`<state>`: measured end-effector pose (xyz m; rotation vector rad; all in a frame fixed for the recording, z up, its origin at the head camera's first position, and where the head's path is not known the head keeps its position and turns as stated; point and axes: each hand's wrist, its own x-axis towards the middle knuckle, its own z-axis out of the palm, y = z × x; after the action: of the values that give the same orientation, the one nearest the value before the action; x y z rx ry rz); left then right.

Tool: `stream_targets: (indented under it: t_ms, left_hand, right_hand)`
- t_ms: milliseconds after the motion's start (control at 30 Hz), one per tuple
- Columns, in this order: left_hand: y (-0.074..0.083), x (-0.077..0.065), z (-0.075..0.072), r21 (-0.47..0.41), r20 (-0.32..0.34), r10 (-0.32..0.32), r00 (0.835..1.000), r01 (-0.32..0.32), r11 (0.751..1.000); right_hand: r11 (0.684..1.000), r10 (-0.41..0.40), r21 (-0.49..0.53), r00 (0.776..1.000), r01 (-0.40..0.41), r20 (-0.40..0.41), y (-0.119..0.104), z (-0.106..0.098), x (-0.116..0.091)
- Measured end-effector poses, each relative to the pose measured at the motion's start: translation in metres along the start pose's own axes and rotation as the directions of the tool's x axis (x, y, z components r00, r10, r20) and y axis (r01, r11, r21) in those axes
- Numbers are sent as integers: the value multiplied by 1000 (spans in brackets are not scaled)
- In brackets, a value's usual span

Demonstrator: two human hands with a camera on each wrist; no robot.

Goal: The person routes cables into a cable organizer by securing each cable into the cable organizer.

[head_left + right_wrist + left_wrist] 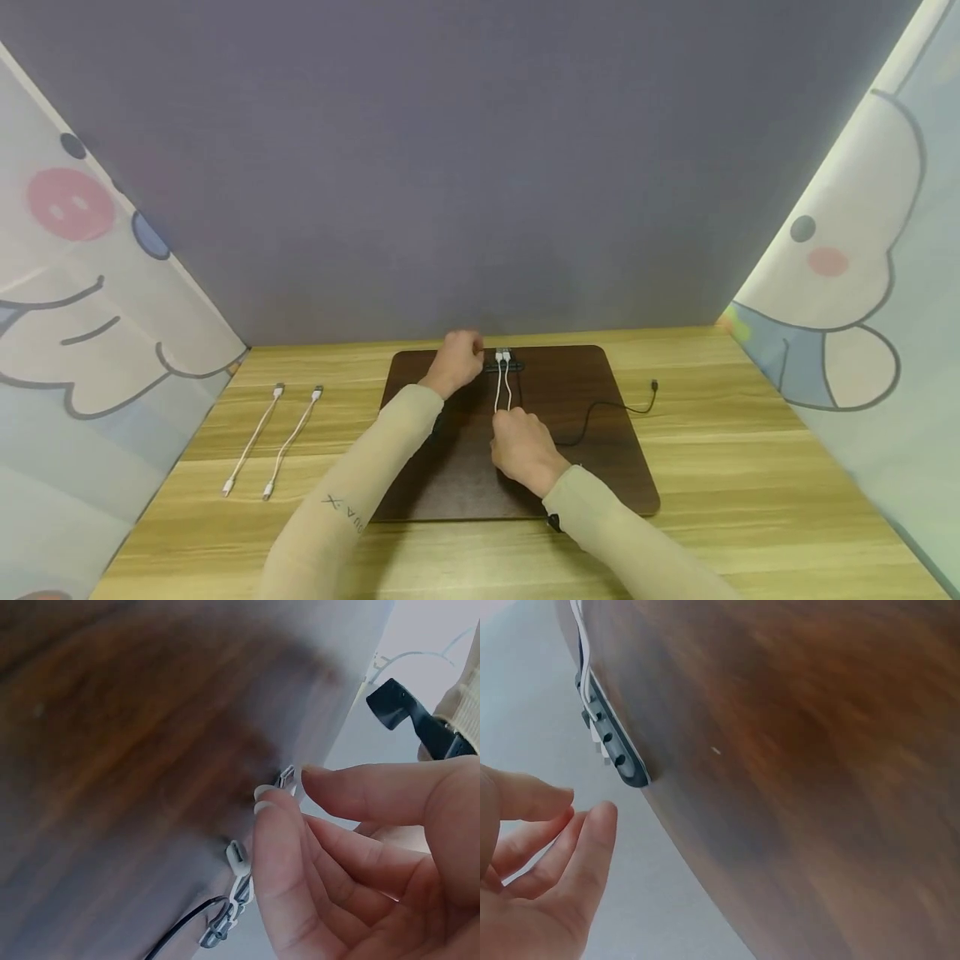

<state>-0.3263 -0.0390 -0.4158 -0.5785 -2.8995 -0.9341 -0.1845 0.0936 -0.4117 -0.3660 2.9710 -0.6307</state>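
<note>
In the head view my right hand [527,450] is over the dark brown board at the lower ends of two short white USB cables [498,387]. Thumb and fingers pinch one white cable by its small connector [287,777] in the right wrist view; the other cable's connector [238,857] hangs beside the fingers. Both cables run up to a black cable clip [514,367] on the board's far edge, their USB plugs beyond it. Just left of the clip, my left hand [456,361] has loosely bent fingers with nothing between them. Vacant slots show on the clip [613,735].
The brown board [450,492] lies on a light wood table [735,500]. Two more white USB cables [250,442] lie at left. A black cable [600,406] runs from the clip across the board, its plug on the table at right. A grey panel [480,167] stands behind.
</note>
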Motion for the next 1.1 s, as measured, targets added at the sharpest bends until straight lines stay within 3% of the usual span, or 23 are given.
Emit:
stream_targets:
  t_ms: [233,467,733,933,1100]
  left_hand:
    - [-6,-15,-6,68,28,20,999,-22,997]
    - [-11,-31,-20,76,69,-16,997,10,997]
    - [-34,-42,-40,130,39,-44,998,39,991]
    - [-50,-47,-55,284,24,-4,1000,-3,959]
    - [-61,-51,-72,377,22,-49,999,37,926]
  right_hand:
    - [999,-30,-23,999,30,-19,0,0,-2]
    - [1000,-21,-23,1000,20,-18,3,-1,-3]
    - [1000,-16,-26,1000,16,-14,3,-2,-5]
    - [999,-27,-25,999,27,-18,3,0,-5]
    - [999,-35,-27,999,35,-13,2,0,-3]
